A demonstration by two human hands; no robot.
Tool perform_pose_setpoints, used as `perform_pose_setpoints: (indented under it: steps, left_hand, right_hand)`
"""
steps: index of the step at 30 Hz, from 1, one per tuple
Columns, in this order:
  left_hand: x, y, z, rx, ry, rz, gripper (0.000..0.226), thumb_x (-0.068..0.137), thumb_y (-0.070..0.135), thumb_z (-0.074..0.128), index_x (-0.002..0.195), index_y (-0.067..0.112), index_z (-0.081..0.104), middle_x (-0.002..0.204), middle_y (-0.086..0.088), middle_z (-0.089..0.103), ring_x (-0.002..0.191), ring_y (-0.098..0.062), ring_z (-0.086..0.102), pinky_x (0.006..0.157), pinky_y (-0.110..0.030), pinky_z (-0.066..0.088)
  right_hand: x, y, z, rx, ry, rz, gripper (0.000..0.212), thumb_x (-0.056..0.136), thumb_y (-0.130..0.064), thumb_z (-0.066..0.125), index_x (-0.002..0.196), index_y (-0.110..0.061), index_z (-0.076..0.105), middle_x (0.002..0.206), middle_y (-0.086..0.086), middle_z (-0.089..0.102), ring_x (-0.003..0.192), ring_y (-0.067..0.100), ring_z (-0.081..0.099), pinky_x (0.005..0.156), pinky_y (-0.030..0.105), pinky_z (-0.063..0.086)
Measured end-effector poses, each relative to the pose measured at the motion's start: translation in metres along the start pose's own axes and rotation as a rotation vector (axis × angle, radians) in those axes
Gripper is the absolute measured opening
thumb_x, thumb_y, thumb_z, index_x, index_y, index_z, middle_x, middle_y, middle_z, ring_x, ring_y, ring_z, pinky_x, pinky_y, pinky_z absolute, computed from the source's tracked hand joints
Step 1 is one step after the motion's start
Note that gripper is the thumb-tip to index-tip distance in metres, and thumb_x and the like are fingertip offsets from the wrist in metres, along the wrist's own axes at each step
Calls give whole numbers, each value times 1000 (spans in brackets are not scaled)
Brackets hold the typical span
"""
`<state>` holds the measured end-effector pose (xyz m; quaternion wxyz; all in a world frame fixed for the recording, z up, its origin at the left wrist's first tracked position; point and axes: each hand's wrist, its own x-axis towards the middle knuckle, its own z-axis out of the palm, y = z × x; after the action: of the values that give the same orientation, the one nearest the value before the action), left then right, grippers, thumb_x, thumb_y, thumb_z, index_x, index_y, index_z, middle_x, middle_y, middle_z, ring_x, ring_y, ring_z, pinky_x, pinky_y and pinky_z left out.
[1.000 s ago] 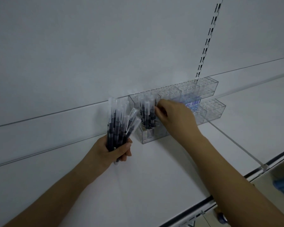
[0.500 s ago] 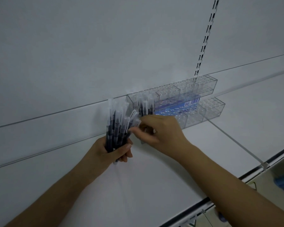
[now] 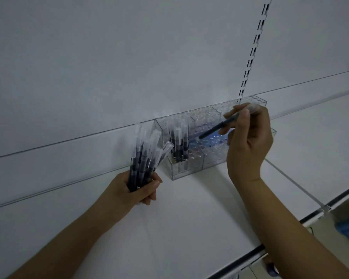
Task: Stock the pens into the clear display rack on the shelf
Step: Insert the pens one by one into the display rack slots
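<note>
Right, your right hand pinches one pen near its cap; light, stiff, slick. Left hand grips the bundle by the rack.

One pen in my right hand, a bundle of pens in my left hand, several pens standing in one clear rack.
</note>
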<state>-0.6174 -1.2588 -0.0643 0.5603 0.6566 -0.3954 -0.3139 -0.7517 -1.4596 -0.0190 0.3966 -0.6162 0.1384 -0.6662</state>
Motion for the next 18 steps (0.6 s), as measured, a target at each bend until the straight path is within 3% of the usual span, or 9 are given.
perform_pose_setpoints:
  steps: [3, 8, 12, 15, 18]
  left_hand:
    - [0, 1, 0, 2, 11, -6, 13, 74, 36, 69, 79, 25, 71, 64, -5, 65, 57, -13, 59, 54, -19, 47]
    - [0, 0, 0, -3, 12, -13, 25, 67, 46, 68, 80, 25, 71, 65, -5, 65, 57, -14, 59, 55, -20, 48]
    - [1, -1, 0, -4, 1, -11, 18, 74, 38, 70, 82, 22, 71, 65, -6, 65, 58, -14, 59, 56, -20, 48]
    - [1, 1, 1, 0, 13, -12, 14, 82, 30, 72, 85, 16, 70, 63, -4, 64, 56, -13, 57, 55, -19, 47]
    - [1, 3, 3, 13, 22, -19, 21, 77, 29, 62, 87, 12, 68, 62, -3, 64, 54, -12, 56, 55, -19, 47]
  right_hand:
    - [-3, 1, 3, -53, -152, 2, 15, 105, -18, 42, 93, -24, 51, 88, -6, 66, 59, 19, 66, 53, 30, 46]
    - [-5, 7, 6, -313, -364, -40, 16, 104, -23, 44, 92, -19, 53, 79, -4, 67, 67, 11, 67, 61, 23, 50]
    - [-5, 17, 14, -507, -585, -56, 29, 104, -30, 43, 85, -10, 52, 67, 3, 58, 63, 20, 56, 62, 37, 44]
    - [-3, 21, 17, -580, -620, -111, 32, 104, -31, 42, 82, -9, 48, 63, 5, 55, 58, 25, 50, 55, 39, 38]
    - [-3, 24, 18, -665, -676, -107, 31, 105, -35, 39, 82, -15, 44, 68, 8, 57, 63, 31, 53, 56, 41, 43]
